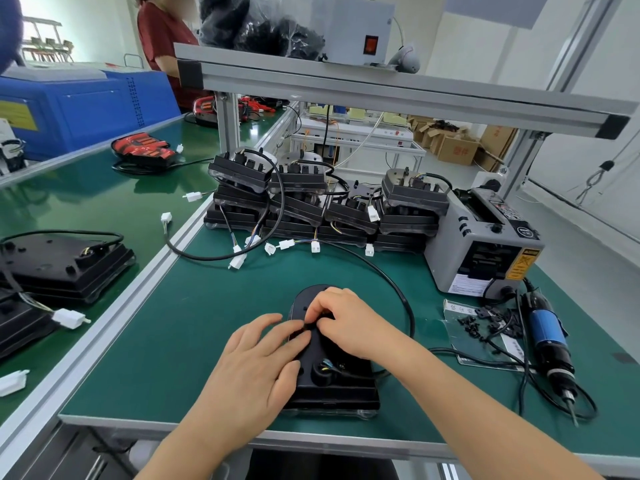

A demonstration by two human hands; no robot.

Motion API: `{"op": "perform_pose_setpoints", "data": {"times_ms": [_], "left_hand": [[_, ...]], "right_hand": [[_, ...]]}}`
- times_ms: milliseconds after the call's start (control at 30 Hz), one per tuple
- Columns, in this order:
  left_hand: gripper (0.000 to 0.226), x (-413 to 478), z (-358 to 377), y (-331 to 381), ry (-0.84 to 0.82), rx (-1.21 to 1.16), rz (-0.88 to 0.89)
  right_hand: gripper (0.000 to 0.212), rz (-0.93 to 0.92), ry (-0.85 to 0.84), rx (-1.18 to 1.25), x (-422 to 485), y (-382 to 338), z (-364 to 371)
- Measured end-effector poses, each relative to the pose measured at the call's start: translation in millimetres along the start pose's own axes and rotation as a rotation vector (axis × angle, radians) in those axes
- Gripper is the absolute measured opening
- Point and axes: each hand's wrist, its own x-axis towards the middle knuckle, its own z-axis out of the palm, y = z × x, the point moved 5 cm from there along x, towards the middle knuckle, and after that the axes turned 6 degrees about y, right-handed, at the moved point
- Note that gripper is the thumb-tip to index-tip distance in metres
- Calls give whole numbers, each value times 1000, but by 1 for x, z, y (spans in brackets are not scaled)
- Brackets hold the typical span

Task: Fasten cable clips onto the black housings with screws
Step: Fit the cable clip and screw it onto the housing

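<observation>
While left hand rests flat on housing, right hand pinches clip.

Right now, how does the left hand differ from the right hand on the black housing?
The left hand lies flat on the black housing with fingers nearly straight; the right hand curls its fingers and pinches a small black piece, probably a cable clip. The left hand rests on the housing's left side; the right hand works nearer its rounded far end. Both touch the same housing.
</observation>
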Motion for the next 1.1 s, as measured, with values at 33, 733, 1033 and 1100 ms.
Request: {"op": "perform_pose_setpoints", "data": {"times_ms": [33, 733, 1033, 1100], "left_hand": [[49, 1, 1, -3, -9, -27, -24], [40, 30, 0, -35, -48, -373, -294], [28, 110, -5, -127, -51, 384, -602], [25, 123, 6, -119, -108, 264, -473]], "right_hand": [[28, -1, 6, 8, 0, 0, 0], [22, 101, 266, 201, -39, 31, -33], [17, 88, 176, 66, -49, 36, -29], [21, 73, 171, 51, -53, 33, -26]]}}
